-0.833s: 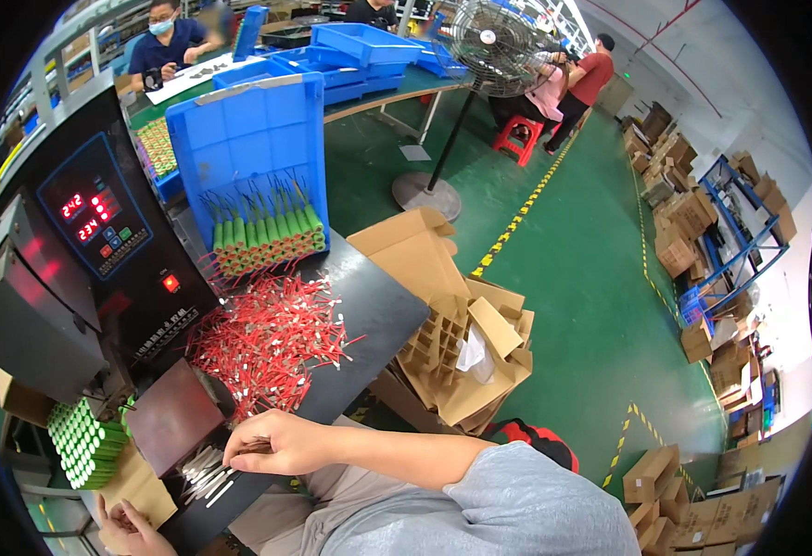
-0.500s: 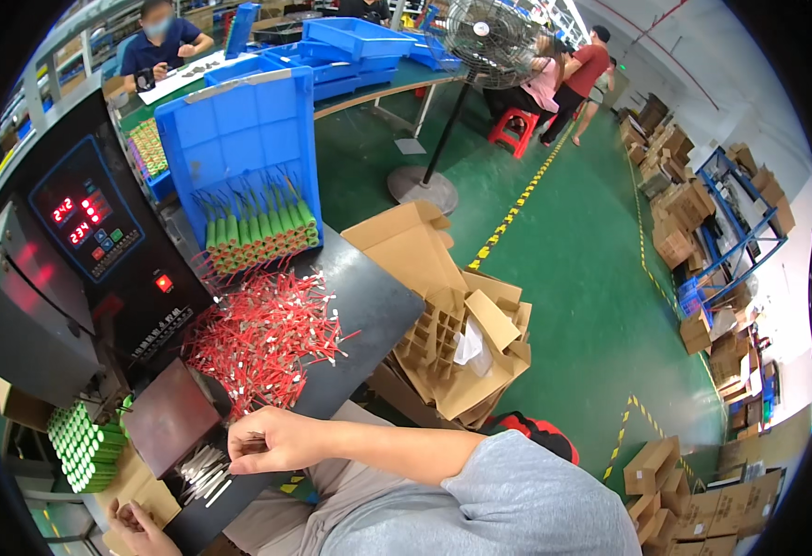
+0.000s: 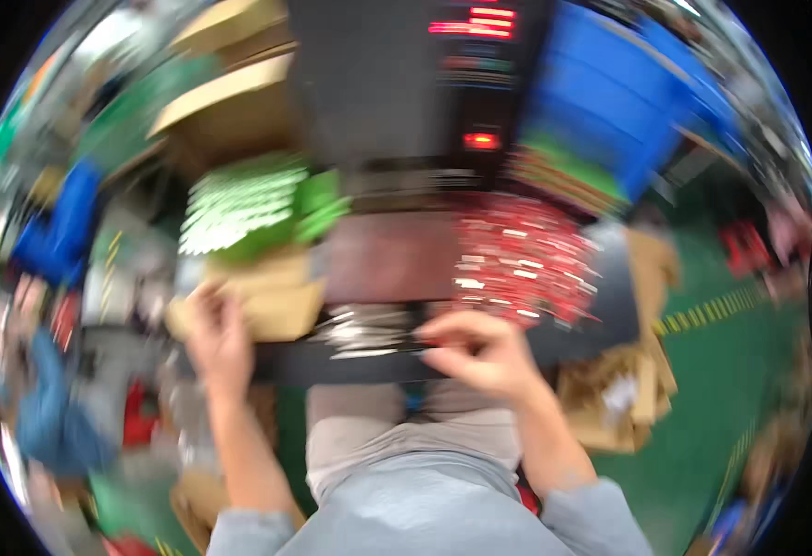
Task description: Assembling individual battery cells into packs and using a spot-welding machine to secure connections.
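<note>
black machine [image 3: 360, 102] behind brown plate [image 3: 390, 255] (ref) | red wire pile [image 3: 531, 259] right | cardboard [image 3: 281, 310] front-left | left hand [image 3: 219, 343] at cardboard, right hand [image 3: 480, 352] front-right, fingers blurred, can't tell if pinching | white strips [image 3: 364, 331] just in front

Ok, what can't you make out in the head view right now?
All in the head view:
Bare left hand: motion blur hides whether its fingers hold anything.
Bare right hand: the same blur, grip unclear.
Red-lit display: reading smeared by blur.
Tall black-and-grey machine: top cut off by the upper edge.
Slim white strips: blurred, uncountable.
</note>
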Motion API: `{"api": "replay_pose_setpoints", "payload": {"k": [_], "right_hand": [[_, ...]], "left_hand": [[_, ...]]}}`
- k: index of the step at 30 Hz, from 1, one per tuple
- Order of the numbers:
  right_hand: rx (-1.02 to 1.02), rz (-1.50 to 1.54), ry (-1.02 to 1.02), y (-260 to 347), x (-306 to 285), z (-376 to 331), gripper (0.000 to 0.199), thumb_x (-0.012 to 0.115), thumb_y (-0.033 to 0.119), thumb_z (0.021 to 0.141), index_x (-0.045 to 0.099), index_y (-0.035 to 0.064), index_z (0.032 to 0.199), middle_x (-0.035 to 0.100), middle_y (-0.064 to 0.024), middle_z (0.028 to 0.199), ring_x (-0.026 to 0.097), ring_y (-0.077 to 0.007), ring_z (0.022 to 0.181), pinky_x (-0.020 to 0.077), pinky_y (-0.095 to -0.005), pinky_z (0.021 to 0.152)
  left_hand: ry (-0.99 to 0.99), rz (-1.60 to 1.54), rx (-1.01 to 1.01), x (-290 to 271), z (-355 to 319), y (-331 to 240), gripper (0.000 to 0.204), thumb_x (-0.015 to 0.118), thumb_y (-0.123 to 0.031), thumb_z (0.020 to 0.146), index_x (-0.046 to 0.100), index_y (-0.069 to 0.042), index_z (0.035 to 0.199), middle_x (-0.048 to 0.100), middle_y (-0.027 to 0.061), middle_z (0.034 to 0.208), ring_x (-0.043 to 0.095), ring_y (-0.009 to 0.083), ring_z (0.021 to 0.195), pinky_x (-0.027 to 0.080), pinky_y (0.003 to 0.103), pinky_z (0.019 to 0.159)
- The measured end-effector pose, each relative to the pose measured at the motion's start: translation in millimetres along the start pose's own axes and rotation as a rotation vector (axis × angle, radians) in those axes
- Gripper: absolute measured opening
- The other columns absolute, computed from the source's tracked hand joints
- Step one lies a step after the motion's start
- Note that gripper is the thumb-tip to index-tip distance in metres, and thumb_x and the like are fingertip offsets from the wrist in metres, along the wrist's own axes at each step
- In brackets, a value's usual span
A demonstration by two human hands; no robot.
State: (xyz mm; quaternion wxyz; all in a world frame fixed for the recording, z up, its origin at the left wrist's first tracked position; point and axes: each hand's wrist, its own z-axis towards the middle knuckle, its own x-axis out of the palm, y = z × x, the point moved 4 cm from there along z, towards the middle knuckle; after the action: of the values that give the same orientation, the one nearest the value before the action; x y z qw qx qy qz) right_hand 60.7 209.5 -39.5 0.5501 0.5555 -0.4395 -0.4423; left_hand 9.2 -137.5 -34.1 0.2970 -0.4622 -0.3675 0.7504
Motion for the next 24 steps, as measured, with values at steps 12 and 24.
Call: {"api": "replay_pose_setpoints", "payload": {"k": [12,24], "right_hand": [[0.038,0.085,-0.067,-17.6,-0.2,3.1,0.008,0.070,0.008,0.098,0.067,0.0007,0.096,0.061,0.0021,0.075,0.049,-0.0029,0.060,0.0369,-0.0198,0.054],[0.029,0.066,-0.088,-11.4,2.0,1.8,0.005,0.071,0.004,0.097,0.069,0.0003,0.095,0.063,0.0032,0.076,0.047,-0.0012,0.061,0.0340,-0.0193,0.054]], "left_hand": [[-0.025,0.099,0.060,-4.2,29.0,-3.4,0.064,0.068,-0.006,0.098,0.045,-0.014,0.157,0.059,0.0074,0.088,0.058,0.0166,0.070,0.053,0.032,0.070],[0.069,0.126,0.127,14.5,40.5,-12.9,0.023,0.074,-0.007,0.094,0.063,0.000,0.113,0.064,0.0077,0.083,0.061,0.0151,0.070,0.052,0.030,0.066]]}}
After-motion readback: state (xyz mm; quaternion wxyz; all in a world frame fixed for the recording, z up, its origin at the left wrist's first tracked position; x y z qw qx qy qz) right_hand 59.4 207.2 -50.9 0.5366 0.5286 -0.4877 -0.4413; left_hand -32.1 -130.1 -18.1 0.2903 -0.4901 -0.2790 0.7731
